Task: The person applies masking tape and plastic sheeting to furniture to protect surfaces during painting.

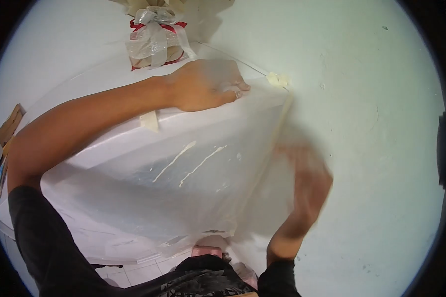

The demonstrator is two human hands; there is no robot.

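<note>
A translucent plastic sheet (203, 183) with cream streaks hangs over a white piece of furniture; a strip of cream masking tape (274, 133) fixes its right edge along the wall. My left hand (208, 85) lies over the sheet's upper part, fingers curled in and fingertips whitish; what they grip is hidden. My right hand (307, 175) is beside the taped edge against the wall, its fingers pointing left towards the tape but smeared by motion. Crumpled cream tape (277, 79) sticks near the upper right corner. Another tape piece (149, 121) sits below my left forearm.
A wrapped bundle with a silver bow and red ribbon (156, 42) stands behind my left hand. Brown and blue items (2, 153) are at the far left. The pale green wall (381, 148) fills the right side. Floor tiles (141, 272) show at the bottom.
</note>
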